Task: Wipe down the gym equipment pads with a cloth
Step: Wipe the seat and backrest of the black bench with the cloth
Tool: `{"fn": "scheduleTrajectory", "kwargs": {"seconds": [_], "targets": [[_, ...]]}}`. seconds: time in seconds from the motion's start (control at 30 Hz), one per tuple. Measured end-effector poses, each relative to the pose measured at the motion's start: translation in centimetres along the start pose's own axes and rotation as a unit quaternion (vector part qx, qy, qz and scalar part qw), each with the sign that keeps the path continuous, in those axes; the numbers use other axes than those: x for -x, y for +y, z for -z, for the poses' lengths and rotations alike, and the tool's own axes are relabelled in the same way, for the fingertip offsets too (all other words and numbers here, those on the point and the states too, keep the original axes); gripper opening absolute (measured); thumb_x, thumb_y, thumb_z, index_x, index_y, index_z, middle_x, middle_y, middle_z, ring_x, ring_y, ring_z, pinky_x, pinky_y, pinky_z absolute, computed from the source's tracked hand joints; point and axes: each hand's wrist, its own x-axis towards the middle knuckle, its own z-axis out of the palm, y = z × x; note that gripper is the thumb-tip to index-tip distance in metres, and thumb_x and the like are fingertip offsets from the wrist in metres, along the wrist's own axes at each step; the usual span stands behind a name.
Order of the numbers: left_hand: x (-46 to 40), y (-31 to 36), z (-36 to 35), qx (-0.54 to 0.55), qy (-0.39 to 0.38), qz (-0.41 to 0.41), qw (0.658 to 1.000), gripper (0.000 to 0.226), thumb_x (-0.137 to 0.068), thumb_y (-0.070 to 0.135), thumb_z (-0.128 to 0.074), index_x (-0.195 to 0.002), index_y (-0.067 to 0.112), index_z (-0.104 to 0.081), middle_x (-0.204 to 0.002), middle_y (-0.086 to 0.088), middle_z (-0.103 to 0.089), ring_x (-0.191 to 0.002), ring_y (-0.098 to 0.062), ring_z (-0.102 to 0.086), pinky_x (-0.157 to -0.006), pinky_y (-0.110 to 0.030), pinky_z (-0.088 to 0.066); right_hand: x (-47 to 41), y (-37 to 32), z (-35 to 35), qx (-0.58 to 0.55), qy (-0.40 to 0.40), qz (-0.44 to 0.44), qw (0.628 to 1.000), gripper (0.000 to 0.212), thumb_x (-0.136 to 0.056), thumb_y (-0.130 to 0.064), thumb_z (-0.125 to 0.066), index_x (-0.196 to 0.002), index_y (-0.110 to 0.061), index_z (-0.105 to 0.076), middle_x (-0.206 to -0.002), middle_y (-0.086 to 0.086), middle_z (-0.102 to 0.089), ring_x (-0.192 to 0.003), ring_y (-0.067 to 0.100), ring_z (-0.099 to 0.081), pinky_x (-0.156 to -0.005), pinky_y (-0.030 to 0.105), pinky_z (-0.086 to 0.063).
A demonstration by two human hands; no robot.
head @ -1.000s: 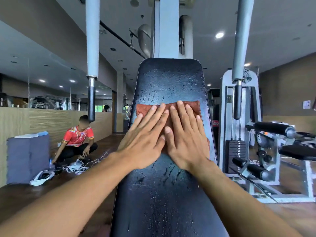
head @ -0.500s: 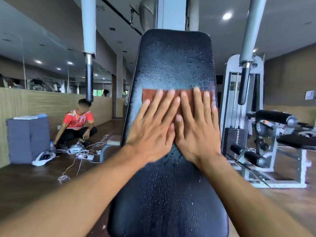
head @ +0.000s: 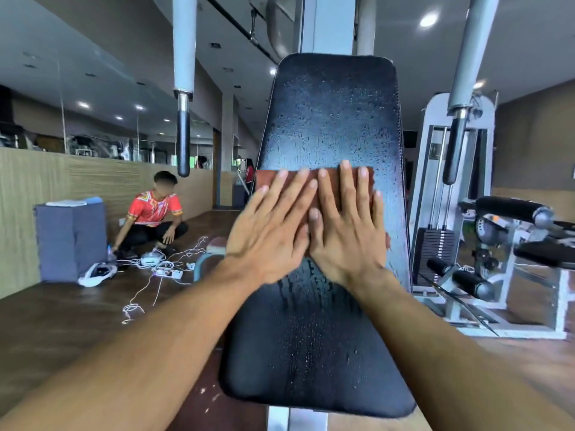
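Note:
A tall black back pad (head: 329, 119) of a gym machine stands in front of me, beaded with water drops. Across its middle lies a rust-red cloth (head: 267, 178), mostly covered by my hands. My left hand (head: 270, 225) and my right hand (head: 348, 225) press flat on the cloth side by side, fingers straight and pointing up. Only the cloth's top edge and left corner show. Below the hands the pad carries wet streaks.
Two grey hanging handles (head: 183, 88) (head: 460, 98) flank the pad. A weight-stack machine (head: 441, 231) with black roller pads (head: 510, 209) stands at the right. At the left a person (head: 152, 216) crouches on the wooden floor among white cables (head: 161, 269), beside a grey block (head: 71, 237).
Both hands and the cloth have slid a little down the pad's face and to the left. More of the pad's top and its lower edge now show.

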Motion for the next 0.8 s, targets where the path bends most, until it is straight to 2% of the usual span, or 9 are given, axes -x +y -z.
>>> {"fn": "scheduleTrajectory", "kwargs": {"seconds": [0.17,0.33,0.5,0.63,0.8], "targets": [[1.9,-0.6,-0.7,0.034,-0.003,0.053,0.998,0.065,-0.097,0.043,-0.028,-0.156,0.027,-0.009,-0.163,-0.016,0.005,-0.149,-0.039,0.005,-0.117,-0.053,-0.014,1.2,-1.2,-0.8,-0.004,0.012,0.003,1.0,0.063,-0.1,-0.044,-0.025,-0.16,-0.025,-0.016,-0.167,0.01,-0.006,-0.153,0.032,-0.002,-0.121,0.05,0.001],[9.3,1.2,-2.7,0.035,-0.018,0.065,0.997,0.067,-0.095,0.044,-0.031,-0.156,0.029,-0.007,-0.163,-0.014,0.004,-0.15,-0.037,0.004,-0.116,-0.053,-0.013,7.8,-2.5,-2.6,-0.01,-0.013,0.038,0.999,0.064,-0.1,-0.043,-0.028,-0.16,-0.022,-0.018,-0.167,0.012,-0.005,-0.154,0.032,0.0,-0.121,0.051,-0.001],[16.3,3.3,-4.8,0.042,-0.043,0.067,0.996,0.071,-0.094,0.051,-0.034,-0.156,0.032,-0.005,-0.164,-0.014,0.002,-0.15,-0.038,-0.002,-0.112,-0.054,-0.018,15.4,-2.7,-4.9,0.017,-0.038,0.085,0.996,0.063,-0.099,-0.043,-0.031,-0.157,-0.02,-0.024,-0.166,0.011,-0.007,-0.153,0.033,-0.009,-0.116,0.053,-0.015],[14.4,1.7,-4.1,0.04,-0.049,0.052,0.997,0.07,-0.095,0.053,-0.033,-0.156,0.031,-0.005,-0.164,-0.011,0.003,-0.15,-0.034,0.0,-0.113,-0.055,-0.019,12.8,-2.6,-3.9,0.031,-0.036,0.099,0.994,0.064,-0.099,-0.044,-0.034,-0.158,-0.022,-0.026,-0.166,0.01,-0.011,-0.153,0.031,-0.012,-0.118,0.052,-0.013],[9.7,-1.1,-2.4,0.03,-0.038,0.056,0.997,0.066,-0.097,0.051,-0.027,-0.156,0.03,-0.005,-0.163,-0.011,0.007,-0.151,-0.031,0.003,-0.117,-0.052,-0.011,7.3,-3.5,-2.5,0.016,-0.021,0.078,0.997,0.063,-0.101,-0.044,-0.032,-0.159,-0.022,-0.019,-0.167,0.01,-0.009,-0.153,0.032,-0.007,-0.12,0.051,0.0]]}}
